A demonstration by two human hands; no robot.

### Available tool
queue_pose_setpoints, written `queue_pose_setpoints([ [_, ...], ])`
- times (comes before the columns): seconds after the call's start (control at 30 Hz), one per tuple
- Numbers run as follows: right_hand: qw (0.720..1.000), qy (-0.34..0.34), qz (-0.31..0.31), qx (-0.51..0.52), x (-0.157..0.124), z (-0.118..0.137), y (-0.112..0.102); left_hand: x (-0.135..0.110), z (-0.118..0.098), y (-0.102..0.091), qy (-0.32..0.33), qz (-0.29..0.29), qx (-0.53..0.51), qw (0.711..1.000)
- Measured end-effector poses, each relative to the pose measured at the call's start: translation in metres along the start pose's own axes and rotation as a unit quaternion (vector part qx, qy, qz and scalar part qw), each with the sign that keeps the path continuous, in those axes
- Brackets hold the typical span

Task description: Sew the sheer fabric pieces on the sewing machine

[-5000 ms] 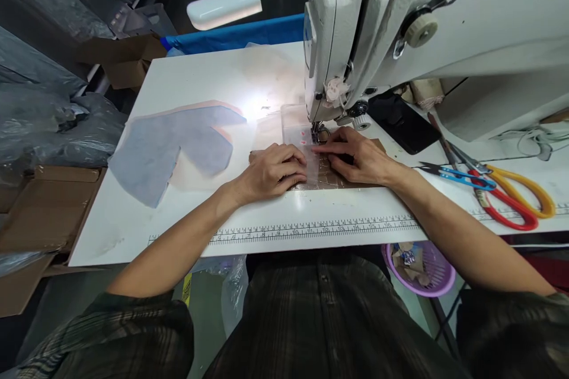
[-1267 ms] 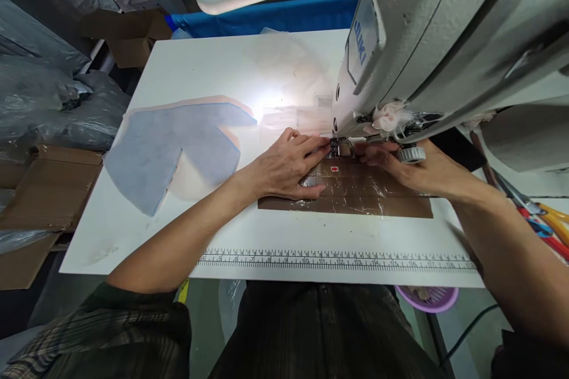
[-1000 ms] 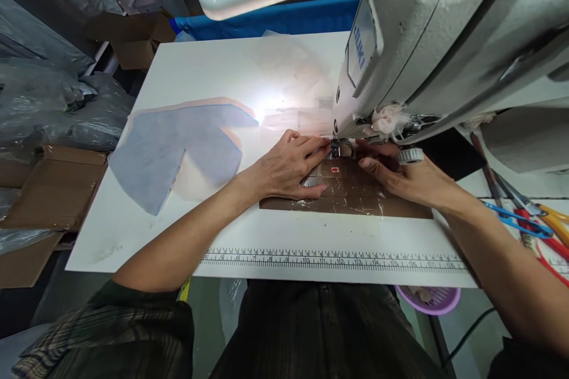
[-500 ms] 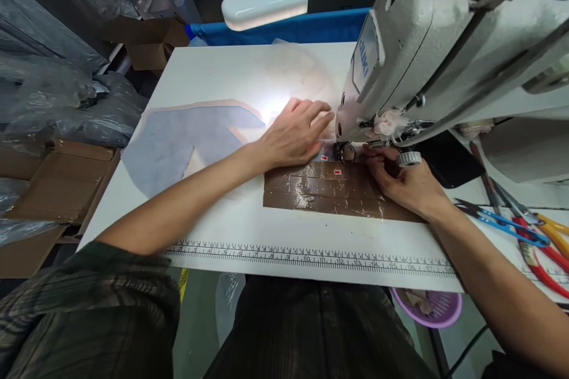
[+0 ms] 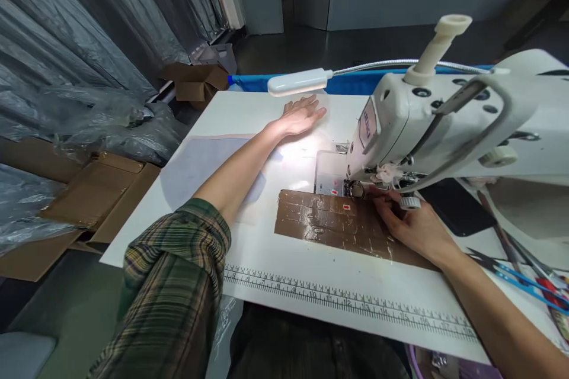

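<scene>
My left hand (image 5: pixel 301 115) lies palm down with its fingers apart near the far edge of the white table, on or just above pale, sheer fabric that is washed out by the lamp. Under my left forearm is a light blue fabric piece (image 5: pixel 195 161) with a pale pink edge. My right hand (image 5: pixel 411 222) is beside the needle area of the sewing machine (image 5: pixel 395 124), fingers closed together. Machine parts hide its fingertips, and what they hold cannot be made out. A strip of brown tape (image 5: pixel 317 218) covers the table before the presser foot (image 5: pixel 355 189).
A white lamp (image 5: pixel 299 82) hangs over the table. At right lie a black phone (image 5: pixel 460 207) and blue-handled thread snips (image 5: pixel 524 281). A printed ruler (image 5: pixel 329 302) runs along the front edge. Cardboard boxes (image 5: pixel 102 189) and plastic wrap stand to the left.
My left hand has moved from beside the presser foot to the far part of the table, flattening out. My right hand stays by the needle. The view has tilted up.
</scene>
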State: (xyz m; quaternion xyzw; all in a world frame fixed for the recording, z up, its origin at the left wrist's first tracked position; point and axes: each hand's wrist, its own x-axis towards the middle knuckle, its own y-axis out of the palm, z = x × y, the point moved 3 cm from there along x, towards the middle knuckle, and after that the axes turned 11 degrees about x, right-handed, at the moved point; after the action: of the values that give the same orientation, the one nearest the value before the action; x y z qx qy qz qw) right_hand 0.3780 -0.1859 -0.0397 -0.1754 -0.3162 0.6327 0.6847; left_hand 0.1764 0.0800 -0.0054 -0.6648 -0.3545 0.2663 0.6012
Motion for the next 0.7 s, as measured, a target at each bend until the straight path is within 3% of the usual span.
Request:
queue_pose_setpoints([
  [0.13,1.000,0.019,-0.001,-0.003,0.000,-0.003,0.002,-0.018,-0.001,-0.011,0.019,-0.026,0.016,0.999],
  [0.4,0.998,0.059,-0.005,-0.025,0.000,-0.002,0.004,-0.045,-0.003,-0.002,0.034,0.003,0.042,0.999],
  [0.57,0.999,0.038,0.000,-0.022,0.000,-0.005,0.006,-0.054,0.019,-0.007,-0.084,-0.037,0.055,0.994],
  [0.7,0.998,0.067,0.009,-0.018,0.000,-0.009,0.007,-0.062,0.038,-0.007,-0.150,-0.039,0.049,0.987],
])
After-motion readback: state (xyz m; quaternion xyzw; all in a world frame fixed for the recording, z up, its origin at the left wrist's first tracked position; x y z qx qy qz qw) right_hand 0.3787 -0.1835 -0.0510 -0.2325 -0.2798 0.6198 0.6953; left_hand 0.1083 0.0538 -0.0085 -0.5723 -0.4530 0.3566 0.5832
